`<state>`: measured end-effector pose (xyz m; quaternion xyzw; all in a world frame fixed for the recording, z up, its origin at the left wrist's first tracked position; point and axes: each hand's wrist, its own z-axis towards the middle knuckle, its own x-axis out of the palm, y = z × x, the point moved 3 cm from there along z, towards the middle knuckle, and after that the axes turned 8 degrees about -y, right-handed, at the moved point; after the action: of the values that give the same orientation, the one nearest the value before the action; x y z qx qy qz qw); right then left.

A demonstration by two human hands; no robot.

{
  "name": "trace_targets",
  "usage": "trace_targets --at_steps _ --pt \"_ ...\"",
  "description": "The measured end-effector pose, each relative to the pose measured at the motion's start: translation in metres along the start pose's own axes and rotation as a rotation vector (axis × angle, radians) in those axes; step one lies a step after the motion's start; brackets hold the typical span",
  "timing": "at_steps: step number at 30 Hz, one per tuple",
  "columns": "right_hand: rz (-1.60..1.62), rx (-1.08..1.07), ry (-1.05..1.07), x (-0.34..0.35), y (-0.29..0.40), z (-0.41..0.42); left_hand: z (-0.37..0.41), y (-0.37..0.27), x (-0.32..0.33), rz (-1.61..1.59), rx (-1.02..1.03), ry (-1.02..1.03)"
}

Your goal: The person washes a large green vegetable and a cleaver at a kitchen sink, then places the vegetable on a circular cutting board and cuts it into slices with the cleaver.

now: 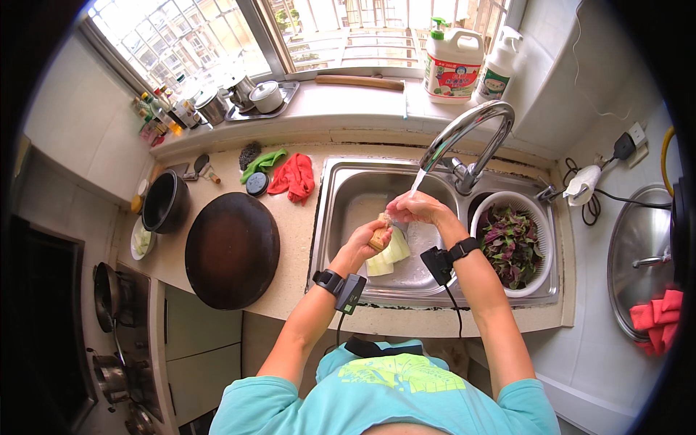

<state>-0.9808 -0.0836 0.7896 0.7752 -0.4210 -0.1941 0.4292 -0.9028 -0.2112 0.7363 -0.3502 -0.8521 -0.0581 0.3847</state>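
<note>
My left hand (367, 239) grips a tan wooden-looking piece (379, 237), perhaps a handle, above the left sink basin (353, 190). My right hand (417, 207) is cupped close to its upper end, in the water stream (417, 182) running from the curved chrome faucet (489, 111). Whether the right fingers hold anything is not clear. Pale green peeled vegetable pieces (394, 253), gourd-like, lie on the basin floor just beneath my hands. Right of my right forearm, a white plastic colander (545, 239) of purple-green leafy vegetables (511, 247) sits in the smaller basin.
Left of the sink lie a large round dark board or lid (232, 250), a red cloth (293, 176), a green cloth (263, 165) and a black pot (166, 201). A detergent jug (454, 68) and wooden rolling pin (359, 82) rest on the sill. A steel lid (641, 239) hangs right.
</note>
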Motion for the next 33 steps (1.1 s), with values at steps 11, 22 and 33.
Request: trace_targets --at_steps 11,22,33 --pt "0.216 -0.081 -0.115 0.005 -0.015 0.011 -0.035 -0.003 -0.018 -0.005 0.004 0.111" --pt "-0.161 -0.365 -0.116 0.006 -0.028 0.019 -0.042 0.003 -0.019 0.082 0.036 0.112" --pt "-0.876 -0.460 -0.245 0.043 -0.050 0.019 -0.092 -0.003 -0.018 0.146 0.006 0.160"
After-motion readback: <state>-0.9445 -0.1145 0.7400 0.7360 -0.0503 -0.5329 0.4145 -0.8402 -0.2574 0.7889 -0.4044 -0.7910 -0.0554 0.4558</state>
